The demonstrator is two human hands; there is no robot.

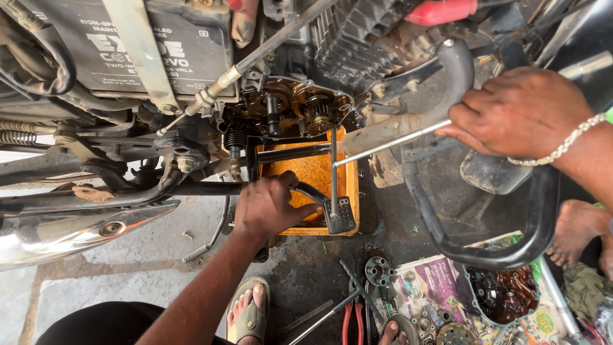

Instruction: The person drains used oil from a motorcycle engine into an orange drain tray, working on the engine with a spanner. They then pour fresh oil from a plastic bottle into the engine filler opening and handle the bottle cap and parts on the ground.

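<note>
Nearest the viewer, a sandalled foot (pixel 248 314) is seen on the oil-stained concrete floor (pixel 128 268), beside red-handled pliers (pixel 352 322) and loose steel clutch parts (pixel 379 271) laid on printed newspaper (pixel 429 289). A removed engine cover (pixel 504 294), dished and wet with brown oil, is shown to the right. A coiled spring (pixel 198 252) lies loose on the floor to the left. Further in, the left hand (pixel 268 206) is closed in a full grip around the curved black brake pedal arm (pixel 311 190), whose ribbed rubber pad (pixel 341 216) sits over an orange plastic drain tray (pixel 313 172). The right hand (pixel 520 112), wearing a beaded bracelet (pixel 565 142), is closed around a thin bright metal rod (pixel 389 144) that runs towards the tray. A tubular black crash guard (pixel 485 255) curves across the space below that hand. Farthest, the opened crankcase (pixel 290 108) with oily gears is exposed, with the boxy black battery (pixel 121 51) to the left and the chromed exhaust (pixel 70 233) below it.
</note>
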